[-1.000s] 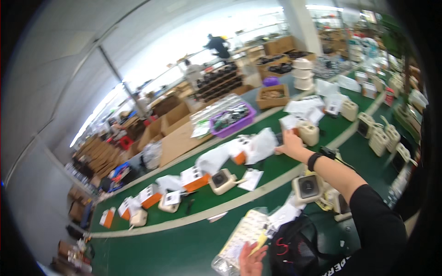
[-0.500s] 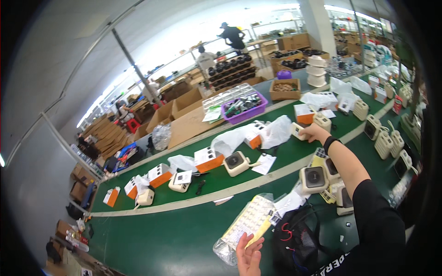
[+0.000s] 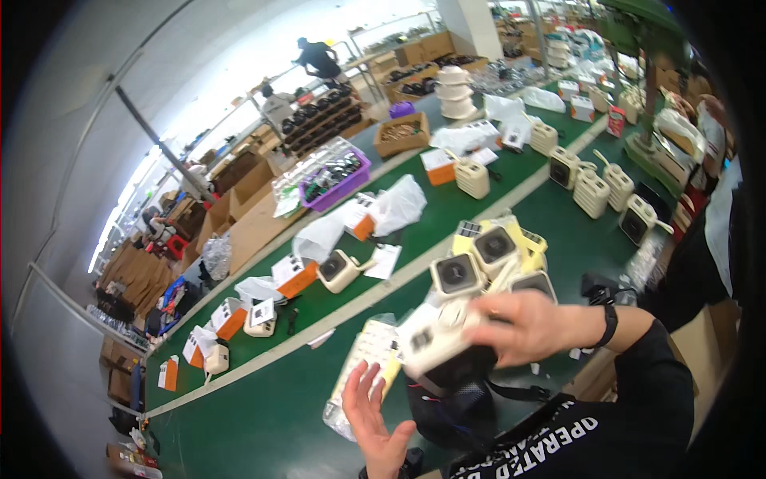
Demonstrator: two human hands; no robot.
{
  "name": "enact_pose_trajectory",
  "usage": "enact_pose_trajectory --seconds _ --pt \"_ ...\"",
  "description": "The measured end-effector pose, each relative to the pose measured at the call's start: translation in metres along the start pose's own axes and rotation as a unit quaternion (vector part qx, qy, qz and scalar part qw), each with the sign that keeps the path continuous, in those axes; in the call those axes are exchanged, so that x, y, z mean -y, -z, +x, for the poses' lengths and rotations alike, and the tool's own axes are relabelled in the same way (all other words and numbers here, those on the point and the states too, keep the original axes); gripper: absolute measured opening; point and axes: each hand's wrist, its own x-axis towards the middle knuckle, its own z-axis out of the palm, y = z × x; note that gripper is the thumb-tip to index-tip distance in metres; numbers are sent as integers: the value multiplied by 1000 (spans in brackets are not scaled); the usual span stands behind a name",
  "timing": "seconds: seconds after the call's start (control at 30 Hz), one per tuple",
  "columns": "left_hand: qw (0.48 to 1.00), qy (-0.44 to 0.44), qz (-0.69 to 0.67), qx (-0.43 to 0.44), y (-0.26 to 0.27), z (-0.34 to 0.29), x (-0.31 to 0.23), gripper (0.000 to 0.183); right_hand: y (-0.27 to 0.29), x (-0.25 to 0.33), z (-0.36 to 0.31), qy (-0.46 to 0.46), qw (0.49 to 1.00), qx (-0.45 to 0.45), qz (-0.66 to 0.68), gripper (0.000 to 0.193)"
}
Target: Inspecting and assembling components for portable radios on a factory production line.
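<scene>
Left hand open, palm up, fingers spread, empty, at near bench edge. Right hand gripping cream boxy device just above it. Beyond: similar devices, purple tray mid-bench.

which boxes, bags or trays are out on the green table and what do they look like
Orange-and-white cartons: small, scattered along the far lane.
Clear plastic bags: crumpled, mid-table.
Purple tray: rectangular, behind the bags.
Brown cardboard box: open, farther back.
Cream device: boxy, under the right hand.
</scene>
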Motion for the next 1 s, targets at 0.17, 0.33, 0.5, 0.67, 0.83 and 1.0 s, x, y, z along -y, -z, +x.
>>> enact_pose_trajectory --seconds 0.17,0.33,0.5,0.67,0.83,1.0 --pt "976 -110 19 188 -20 4 -2 76 4 42 -20 76 994 -73 -1 70" --pt "974 -140 -15 175 -31 -4 -5 51 9 53 -28 6 988 -118 97 58" --pt "991 61 -80 84 -43 -9 -11 60 22 58 -34 -75 964 -81 243 82" --pt "981 140 -132 20 -57 3 -12 59 5 67 -30 -166 904 -251 304 84" --pt "988 67 -141 0 -64 8 -18 47 -4 71 -34 -275 840 -226 410 79" --pt "993 31 -112 -13 -63 8 -23 48 -10 72 -31 -296 725 -172 597 70"
